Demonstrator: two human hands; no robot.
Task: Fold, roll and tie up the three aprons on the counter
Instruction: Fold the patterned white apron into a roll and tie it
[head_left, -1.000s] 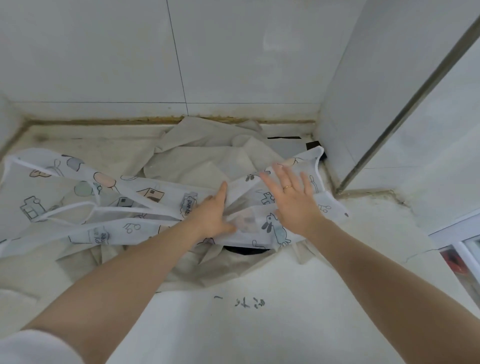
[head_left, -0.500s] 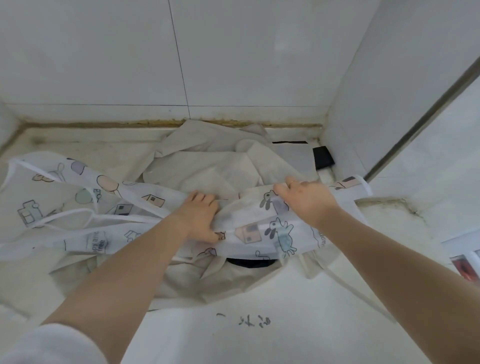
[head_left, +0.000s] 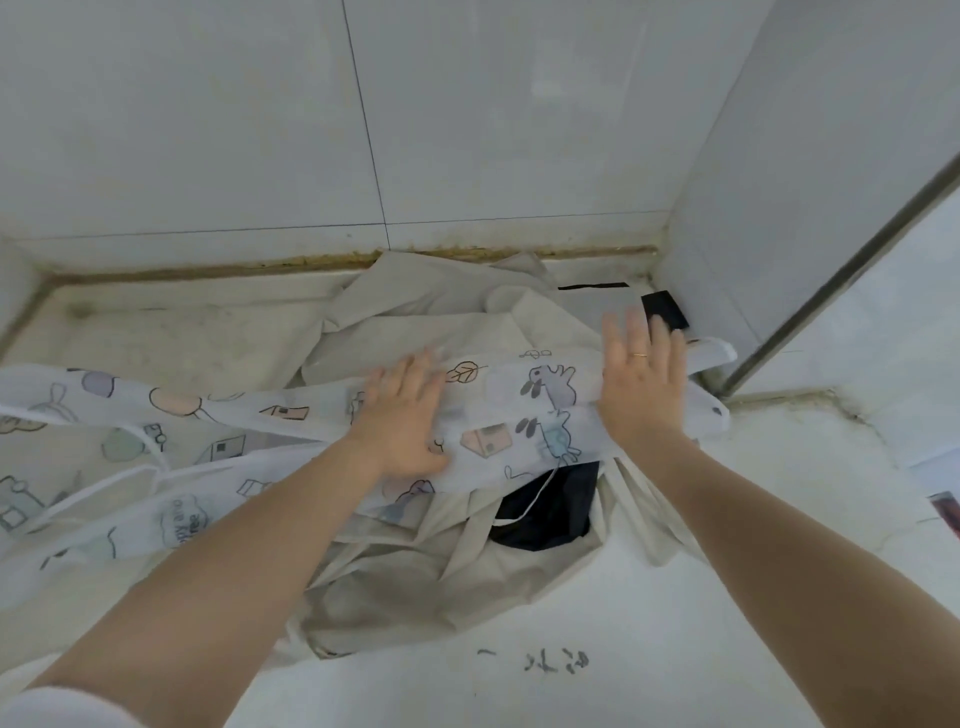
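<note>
both hands have gone from bunched-up grips on the cloth half a second ago to flat palms: left hand (head_left: 402, 415) and right hand (head_left: 641, 387) now lie with fingers straight and spread, pressing the printed apron (head_left: 493, 415) down rather than holding it. right end of the strip has shifted toward the corner wall too

printed apron is a long band across the counter (head_left: 675, 623), lying on top of the beige apron (head_left: 441, 561), which in turn covers most of the black apron (head_left: 545, 514); only a dark patch of it shows below the right wrist

risks as judged from here:
- fold is being flattened over a lumpy pile, not bare counter, so the crease likely comes out crooked and the roll loose
- thin white tie (head_left: 535, 493) hangs over the black patch; rolling could trap it inside, leaving nothing to tie with
- sliding the palms could drag the beige layer along and tangle the straps on the left (head_left: 130, 467)
- right edge sits near the black object in the corner (head_left: 665, 309); apron could snag or push it

safer to lift the printed one clear first
</note>
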